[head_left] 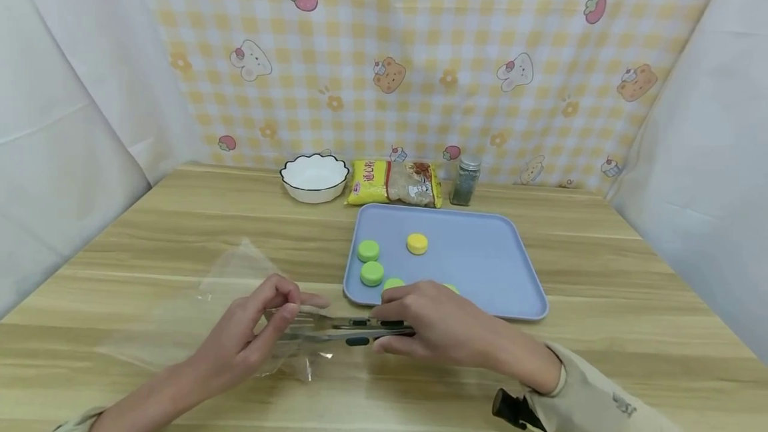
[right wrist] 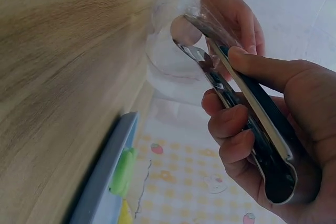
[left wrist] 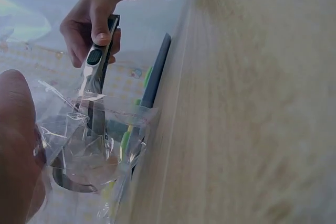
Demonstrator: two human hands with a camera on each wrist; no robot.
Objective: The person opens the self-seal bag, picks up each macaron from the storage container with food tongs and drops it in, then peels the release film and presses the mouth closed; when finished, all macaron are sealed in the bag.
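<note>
My right hand [head_left: 441, 322] grips metal tongs [head_left: 358, 341] with black pads, their tips pointing left into a clear plastic bag [head_left: 204, 299]. Between the tong tips is a round, pale piece [right wrist: 185, 30], seen through the plastic in the right wrist view. My left hand [head_left: 240, 335] pinches the bag near its mouth, around the tong ends. Behind my right hand, a blue tray [head_left: 474, 255] holds several round green pieces [head_left: 372, 273] and one yellow piece [head_left: 417, 243]; that hand partly hides the nearest green ones.
Along the back of the wooden table [head_left: 606, 325] stand a white scalloped bowl [head_left: 315, 179], a yellow food packet [head_left: 393, 183] and a glass jar [head_left: 465, 182] with dark contents. A checked cloth [head_left: 450, 39] hangs behind them.
</note>
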